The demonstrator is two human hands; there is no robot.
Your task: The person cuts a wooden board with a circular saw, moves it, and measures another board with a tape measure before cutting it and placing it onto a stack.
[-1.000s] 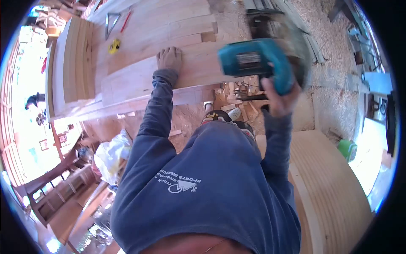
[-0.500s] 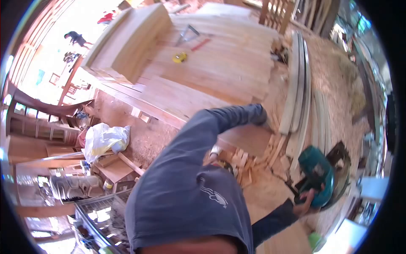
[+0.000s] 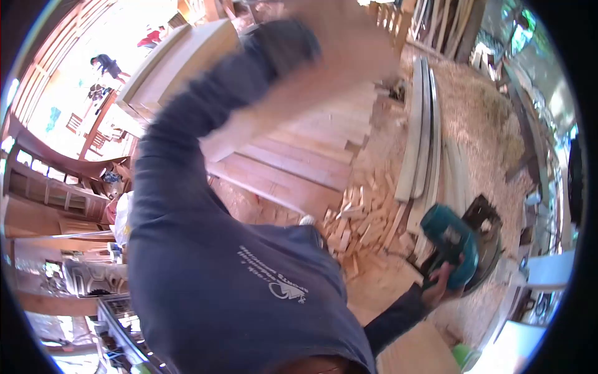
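Observation:
My right hand point(image 3: 441, 280), at the lower right, is closed around the handle of a teal circular saw point(image 3: 450, 235). The saw's dark guard and base show on its far side. My left hand point(image 3: 339, 37) is raised across the top of the view and smeared by motion. A pale wooden board point(image 3: 249, 128), also blurred, slants under that forearm and hand and appears gripped there. Beneath it lies a broad surface of wooden planks point(image 3: 293, 165). Offcuts point(image 3: 364, 215) are heaped between the planks and the saw.
Long curved timber strips point(image 3: 418, 134) lie on the sawdust-covered ground at right. A thick wooden box-like piece point(image 3: 168, 62) stands at the upper left. Another person point(image 3: 109, 65) is in the bright background. A flat board point(image 3: 383, 290) lies below the offcuts.
My left arm has swung up from the near edge of the planks, and the board there has lifted with it, uncovering planks and offcuts. My right hand keeps hold of the saw.

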